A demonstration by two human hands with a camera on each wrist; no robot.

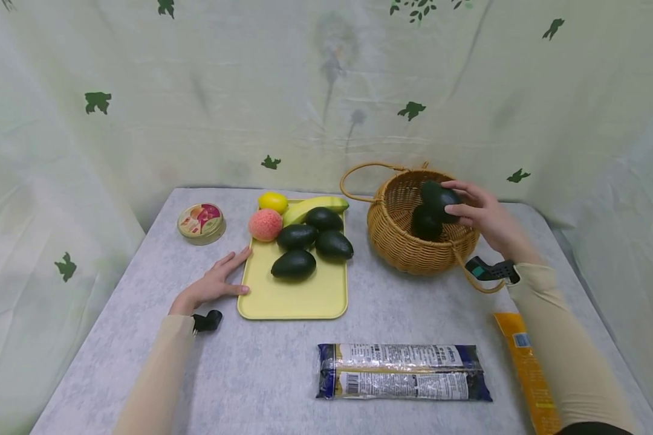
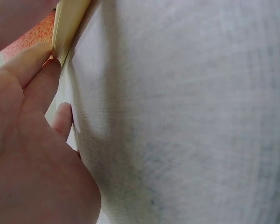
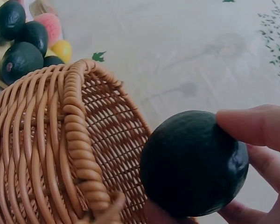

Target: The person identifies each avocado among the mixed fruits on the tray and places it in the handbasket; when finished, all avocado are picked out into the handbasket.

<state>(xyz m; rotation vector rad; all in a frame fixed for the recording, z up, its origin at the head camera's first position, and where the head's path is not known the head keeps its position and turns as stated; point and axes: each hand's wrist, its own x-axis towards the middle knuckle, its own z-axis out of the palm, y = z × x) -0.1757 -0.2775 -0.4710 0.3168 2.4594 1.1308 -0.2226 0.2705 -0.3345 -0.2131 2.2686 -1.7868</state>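
My right hand (image 1: 481, 217) holds a dark green avocado (image 3: 191, 163) between thumb and fingers, over the mouth of the wicker basket (image 1: 408, 257). Another dark avocado (image 1: 425, 225) shows inside the basket, partly hidden by the held one. At the left edge of the yellow tray (image 1: 294, 302), my left hand (image 1: 212, 287) lies with fingers extended, its fingertips touching the rim. Several avocados (image 1: 294, 264) sit on this tray. Behind them are a pinkish peach (image 1: 265, 225), a yellow lemon (image 1: 272, 202) and a yellow-green banana (image 1: 312, 207).
A round tin (image 1: 201, 223) stands left of the tray. Toward the front lies a long blue-and-white plastic packet (image 1: 402, 371). An orange packet (image 1: 528, 374) is partly under my right forearm. The basket's handles (image 1: 359, 170) stick out to both sides. A patterned curtain hangs behind the table.
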